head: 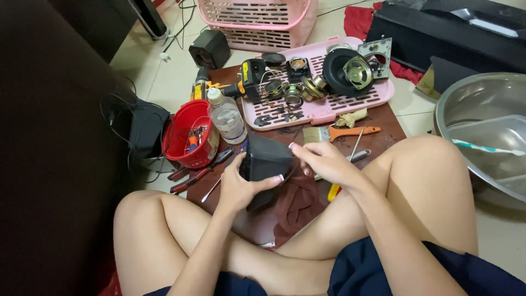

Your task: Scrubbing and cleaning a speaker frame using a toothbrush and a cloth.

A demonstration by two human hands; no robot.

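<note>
Here, the person sits cross-legged on the floor and holds a small black plastic speaker box (264,167) just above a low brown wooden desk (390,121), between the knees. The left hand (236,189) cups the box from its near left side, its grip pressed around the casing with the thumb laid across the front face, which seems to steady the box at a tilt. The right hand (323,161) meets the box at its upper right edge, fingertips pinching the rim there, apparently so the box is braced from both sides. Directly beneath both hands a dark maroon cloth (298,205) lies crumpled on the desk, likely as padding under the work. Just left of the left hand stand a clear plastic bottle with a white cap (226,116) and a red plastic bowl (178,137) holding small bits, with red-handled pliers (200,172) lying below the bowl. Just beyond the right hand lie an orange-handled paintbrush (339,132) and a thin metal tool. Farther out, a pink slotted plastic tray (323,112) carries loose speaker drivers (350,71), kept together within reach, beside a yellow and black cordless drill (241,82).
</note>
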